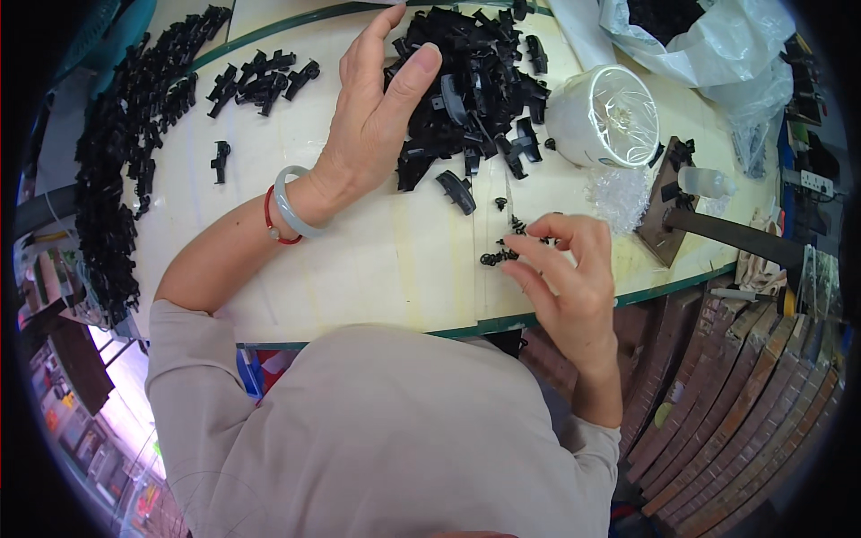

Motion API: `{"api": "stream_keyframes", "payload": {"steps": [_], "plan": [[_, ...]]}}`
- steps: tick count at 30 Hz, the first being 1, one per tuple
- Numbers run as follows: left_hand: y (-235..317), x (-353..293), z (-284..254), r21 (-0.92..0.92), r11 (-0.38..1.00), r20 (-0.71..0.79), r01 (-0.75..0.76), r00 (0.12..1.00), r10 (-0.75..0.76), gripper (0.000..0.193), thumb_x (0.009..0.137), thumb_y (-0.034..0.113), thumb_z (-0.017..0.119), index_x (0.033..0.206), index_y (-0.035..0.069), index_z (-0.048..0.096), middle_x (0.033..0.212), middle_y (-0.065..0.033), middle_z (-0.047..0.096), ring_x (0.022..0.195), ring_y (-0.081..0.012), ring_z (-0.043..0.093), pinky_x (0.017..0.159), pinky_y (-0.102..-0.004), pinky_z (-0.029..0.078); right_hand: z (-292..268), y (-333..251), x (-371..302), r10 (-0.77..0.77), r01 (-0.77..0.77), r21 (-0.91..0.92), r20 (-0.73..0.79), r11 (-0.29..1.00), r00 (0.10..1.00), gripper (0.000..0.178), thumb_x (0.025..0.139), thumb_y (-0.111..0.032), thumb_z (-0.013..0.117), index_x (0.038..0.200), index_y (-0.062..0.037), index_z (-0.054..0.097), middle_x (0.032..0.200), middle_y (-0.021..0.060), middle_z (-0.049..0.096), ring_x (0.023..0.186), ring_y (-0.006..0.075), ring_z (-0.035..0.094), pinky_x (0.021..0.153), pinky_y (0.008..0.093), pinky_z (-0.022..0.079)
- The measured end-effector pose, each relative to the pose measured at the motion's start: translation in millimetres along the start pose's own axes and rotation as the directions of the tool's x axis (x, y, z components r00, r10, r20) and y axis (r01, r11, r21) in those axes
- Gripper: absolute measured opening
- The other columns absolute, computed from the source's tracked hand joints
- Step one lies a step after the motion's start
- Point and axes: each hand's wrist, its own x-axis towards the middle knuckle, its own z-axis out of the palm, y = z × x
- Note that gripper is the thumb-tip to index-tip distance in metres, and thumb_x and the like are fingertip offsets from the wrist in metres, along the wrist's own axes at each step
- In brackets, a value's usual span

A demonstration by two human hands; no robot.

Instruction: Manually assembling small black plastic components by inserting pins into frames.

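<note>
My left hand [372,117] is open at the left edge of a heap of black plastic parts [475,81], thumb apart from the fingers and nothing visible in its grasp. A bracelet and a red cord circle that wrist. Over a small scatter of little black pieces [500,257] hovers my right hand [571,278], open, with a gap between thumb and forefinger. One curved black part [456,192] lies apart, just in front of the heap. A single small black piece [500,204] sits between it and the scatter.
Black parts [112,197] are massed along the table's left side, with a smaller group [262,81] nearby. To the right stand a white tub [574,112] lined with clear film, a small bottle [706,182] and a brown board [662,229]. A plastic bag [708,49] lies at the back right.
</note>
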Motion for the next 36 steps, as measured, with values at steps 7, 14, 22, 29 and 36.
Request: {"api": "stream_keyframes", "payload": {"steps": [7, 14, 22, 29, 36], "plan": [[-1, -18, -10, 0.155, 0.988, 0.047, -0.017, 0.999, 0.010, 0.069, 0.094, 0.043, 0.036, 0.144, 0.000, 0.016, 0.149, -0.0137, 0.018, 0.139, -0.0254, 0.015, 0.112, -0.0383, 0.011, 29, -3, -16, -0.004, -0.001, -0.147, -0.028, 0.989, 1.000, 0.031, 0.063, -0.004, 0.076, 0.092, -0.0057, 0.067, 0.095, 0.0064, 0.056, 0.086, 0.0246, 0.047, 0.076, 0.0332, 0.041], [17, -46, -16, 0.305, 0.824, 0.147, -0.478, 0.878, 0.455, 0.065, 0.083, 0.034, 0.062, 0.131, -0.004, 0.039, 0.133, -0.0222, 0.034, 0.124, -0.0328, 0.032, 0.102, -0.0396, 0.024, 33, 6, -16, -0.044, 0.030, -0.062, -0.236, 0.998, 0.971, 0.025, 0.066, 0.004, 0.072, 0.090, -0.0016, 0.067, 0.092, 0.0058, 0.058, 0.080, 0.0217, 0.049, 0.071, 0.0305, 0.041], [40, -55, 23, -0.087, 0.927, 0.315, -0.364, 0.873, 0.373, 0.035, 0.065, 0.017, 0.082, 0.093, 0.004, 0.066, 0.084, -0.0061, 0.062, 0.072, -0.0192, 0.058, 0.063, -0.0298, 0.044, 36, -8, 0, 0.620, -0.171, 0.916, -0.100, 0.362, 0.778, 0.009, 0.088, -0.001, 0.060, 0.094, 0.0036, 0.064, 0.093, 0.0064, 0.058, 0.069, 0.0073, 0.050, 0.061, 0.0202, 0.041], [41, -52, 18, -0.140, 0.979, 0.402, -0.150, 0.894, 0.195, 0.013, 0.074, 0.008, 0.075, 0.085, 0.004, 0.067, 0.080, -0.0065, 0.064, 0.071, -0.0182, 0.059, 0.063, -0.0281, 0.045, 39, -10, 0, 0.538, -0.178, 0.845, -0.146, 0.504, 0.830, 0.013, 0.091, -0.003, 0.055, 0.098, 0.0054, 0.063, 0.095, 0.0080, 0.056, 0.065, 0.0076, 0.051, 0.057, 0.0200, 0.041], [34, -45, 3, 0.001, 0.833, 0.351, -0.554, 0.780, 0.518, 0.017, 0.072, 0.005, 0.071, 0.088, 0.001, 0.067, 0.080, -0.0055, 0.063, 0.070, -0.0170, 0.058, 0.056, -0.0266, 0.045, 32, -13, -2, 0.404, -0.172, 0.753, -0.134, 0.635, 0.905, 0.016, 0.088, 0.003, 0.057, 0.103, 0.0064, 0.063, 0.101, 0.0116, 0.056, 0.076, 0.0121, 0.059, 0.066, 0.0215, 0.050]]}}
